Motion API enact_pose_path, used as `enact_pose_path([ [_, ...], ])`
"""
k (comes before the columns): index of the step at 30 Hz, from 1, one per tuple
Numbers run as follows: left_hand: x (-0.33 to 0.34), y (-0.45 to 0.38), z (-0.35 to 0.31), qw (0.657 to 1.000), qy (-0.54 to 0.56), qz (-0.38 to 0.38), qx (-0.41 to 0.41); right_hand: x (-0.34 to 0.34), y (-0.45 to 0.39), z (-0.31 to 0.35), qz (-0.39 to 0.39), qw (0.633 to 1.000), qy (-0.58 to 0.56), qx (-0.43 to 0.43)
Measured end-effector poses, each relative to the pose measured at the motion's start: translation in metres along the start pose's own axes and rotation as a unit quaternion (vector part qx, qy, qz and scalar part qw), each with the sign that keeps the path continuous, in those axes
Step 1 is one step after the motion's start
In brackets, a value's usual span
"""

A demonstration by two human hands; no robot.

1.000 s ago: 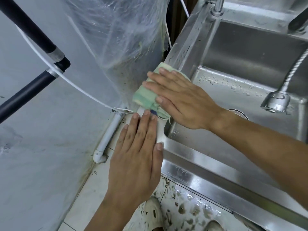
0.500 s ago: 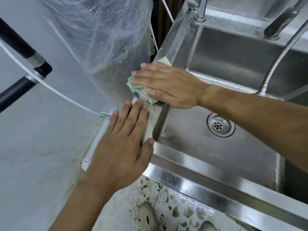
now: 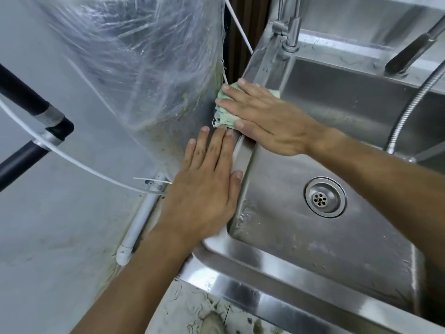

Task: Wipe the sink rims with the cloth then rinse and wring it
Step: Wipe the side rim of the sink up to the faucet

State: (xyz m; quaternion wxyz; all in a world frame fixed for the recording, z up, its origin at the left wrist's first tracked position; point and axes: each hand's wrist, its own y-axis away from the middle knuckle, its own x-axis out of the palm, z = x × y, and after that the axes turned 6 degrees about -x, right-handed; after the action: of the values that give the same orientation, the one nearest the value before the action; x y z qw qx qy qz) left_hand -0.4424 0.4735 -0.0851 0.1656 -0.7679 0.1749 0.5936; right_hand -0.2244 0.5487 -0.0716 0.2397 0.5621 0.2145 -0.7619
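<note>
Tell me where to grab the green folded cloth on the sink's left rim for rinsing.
Pinch the frayed near-left corner of the green folded cloth, coming from the basin side. The right hand lies flat over most of it, and the clear plastic sheet crowds its outer edge, so only that corner shows free.

- The right hand (image 3: 262, 119) now presses the cloth (image 3: 225, 114) farther along the left sink rim (image 3: 244, 153), nearer the faucet base (image 3: 290, 42), than a second ago.
- Less cloth shows around its fingers (image 3: 231, 88).
- The left hand (image 3: 204, 186) lies flatter along the rim, with more bare rim between its thumb and the right hand.
</note>
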Motion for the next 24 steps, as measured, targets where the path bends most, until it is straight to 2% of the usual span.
enact_pose_path([
  [2,0.0,-0.004,0.0,1.0,-0.008,0.007,-0.001,-0.002,-0.008,-0.02,-0.004,1.0,0.007,0.0],
  [7,0.0,-0.03,-0.003,1.0,-0.008,-0.005,0.02,0.004,-0.026,-0.026,-0.106,0.984,-0.04,0.136],
  [9,0.002,-0.038,-0.006,1.0,-0.008,-0.009,0.019,0.01,-0.019,-0.011,-0.105,0.979,-0.066,0.162],
  [13,0.006,-0.032,-0.007,0.999,-0.042,-0.02,0.028,0.01,0.01,-0.009,-0.051,0.996,-0.031,0.073],
  [16,0.004,-0.035,-0.007,0.998,-0.04,-0.023,0.033,-0.002,-0.003,-0.032,-0.015,0.998,-0.037,0.048],
  [21,0.0,-0.043,-0.01,1.0,-0.013,-0.004,0.023,-0.017,-0.039,-0.085,-0.055,0.986,-0.053,0.149],
  [24,-0.003,-0.087,-0.018,1.0,-0.001,0.021,0.021,-0.025,-0.049,-0.094,-0.061,0.98,-0.056,0.183],
])
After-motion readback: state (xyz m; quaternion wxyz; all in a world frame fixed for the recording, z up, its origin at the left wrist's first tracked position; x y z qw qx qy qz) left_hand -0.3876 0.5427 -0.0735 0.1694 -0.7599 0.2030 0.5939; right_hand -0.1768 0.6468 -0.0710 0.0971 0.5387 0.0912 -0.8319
